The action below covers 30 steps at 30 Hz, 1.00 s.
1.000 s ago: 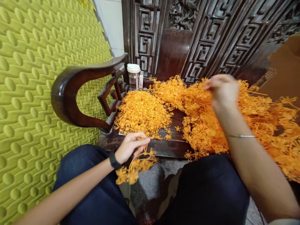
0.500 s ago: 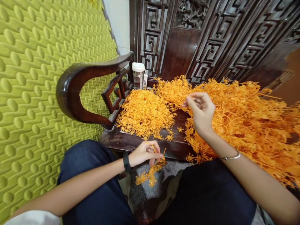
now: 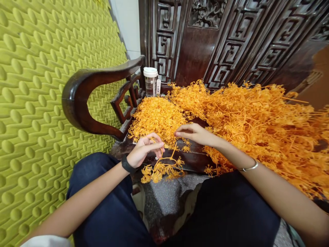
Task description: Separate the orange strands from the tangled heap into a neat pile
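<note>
My left hand (image 3: 144,148), with a dark band at its wrist, pinches an orange plastic flower stem (image 3: 159,171). The stem's branches and spidery orange heads hang down past the bench's front edge. My right hand (image 3: 194,133) wears a silver bangle and hovers just above a branch end of that stem. Its fingertips are drawn together; whether anything is between them is too small to make out. Behind my left hand is a heap of loose orange flower heads (image 3: 159,118). To the right of my right hand lies a big pile of branched orange stems (image 3: 259,130).
The dark wooden bench (image 3: 151,155) has a curved armrest (image 3: 77,82) at left and a carved back (image 3: 197,51). A white-lidded clear cup (image 3: 150,82) stands in the back left corner. A yellow-green textured surface (image 3: 38,103) fills the left side.
My right hand has moved left and down from the edge of the big pile towards my left hand. My left hand has risen slightly leftward with the stem, which now hangs more spread.
</note>
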Available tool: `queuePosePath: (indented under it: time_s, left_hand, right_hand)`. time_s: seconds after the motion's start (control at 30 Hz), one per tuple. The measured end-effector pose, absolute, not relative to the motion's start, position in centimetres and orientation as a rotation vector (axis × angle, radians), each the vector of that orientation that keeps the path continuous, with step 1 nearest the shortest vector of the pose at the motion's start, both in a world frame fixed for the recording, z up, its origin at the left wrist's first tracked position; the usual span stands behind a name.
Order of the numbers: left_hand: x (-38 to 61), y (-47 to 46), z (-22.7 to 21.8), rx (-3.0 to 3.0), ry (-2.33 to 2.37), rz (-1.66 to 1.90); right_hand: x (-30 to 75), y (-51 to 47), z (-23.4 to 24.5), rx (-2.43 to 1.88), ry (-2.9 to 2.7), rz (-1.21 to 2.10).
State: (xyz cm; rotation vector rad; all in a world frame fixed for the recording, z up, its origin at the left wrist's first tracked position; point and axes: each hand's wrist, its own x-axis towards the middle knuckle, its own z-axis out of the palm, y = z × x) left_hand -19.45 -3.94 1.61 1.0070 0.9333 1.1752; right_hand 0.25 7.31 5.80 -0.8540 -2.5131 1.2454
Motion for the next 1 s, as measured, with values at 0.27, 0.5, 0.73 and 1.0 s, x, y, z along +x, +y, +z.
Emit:
queuePosePath:
  time_s: [0.27,0.5,0.73,1.0]
  left_hand:
    - [-19.6,-3.7,1.4,0.983,0.877,1.236]
    - [-19.8,-3.8,1.5,0.945,0.849,1.274]
    - [-20.0,-3.8,1.6,0.928,0.852,1.288]
    - [-20.3,-3.8,1.4,0.930,0.804,1.314]
  right_hand:
    - [-0.7,4.9,5.7,-0.552,-2.699,1.449]
    - [-0.5,5.2,4.5,-0.746,-2.501,1.384]
    - [0.4,6.9,3.2,-0.872,-2.681,1.917]
    - [-0.6,5.7,3.6,-0.691,-2.877,1.796]
